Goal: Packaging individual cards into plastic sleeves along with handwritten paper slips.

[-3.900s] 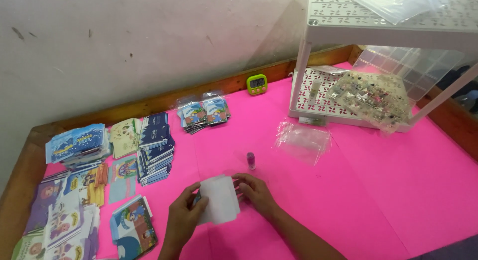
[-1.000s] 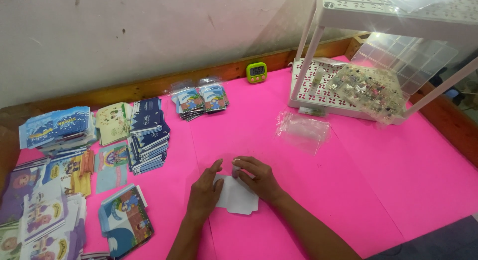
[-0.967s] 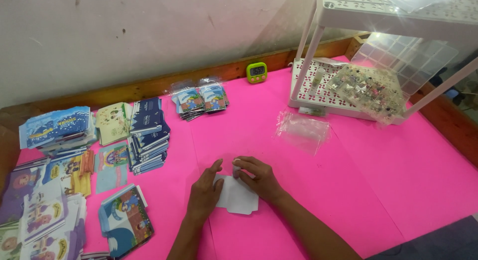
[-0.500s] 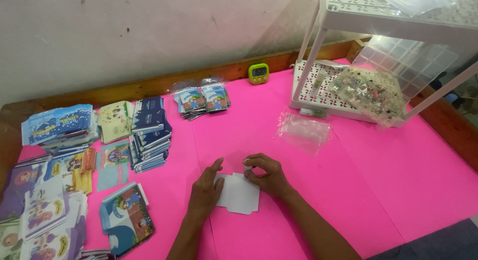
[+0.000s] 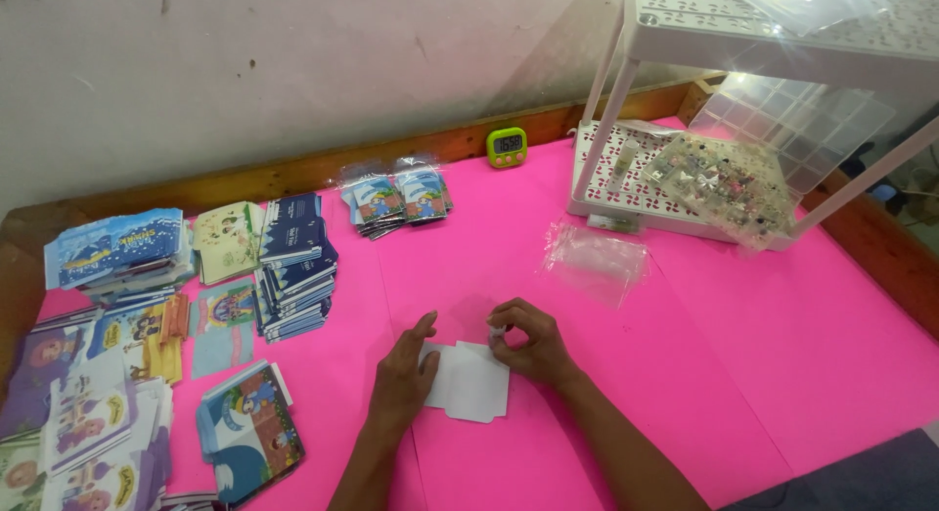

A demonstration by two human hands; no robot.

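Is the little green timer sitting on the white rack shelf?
No, the green timer stands on the pink table by the wooden edge, left of the white rack.

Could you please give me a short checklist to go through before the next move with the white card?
1. White card lies flat on the pink table: ok.
2. Left hand rests on the card's left edge, holding it down: ok.
3. Right hand pinches a small object at its fingertips above the card's right corner: ok; what the object is: cannot tell.
4. Firmness of that grip: cannot tell.
5. Clear plastic bag lies apart from both hands: ok.
6. Stacks of printed cards sit left of the card, apart from it: ok.
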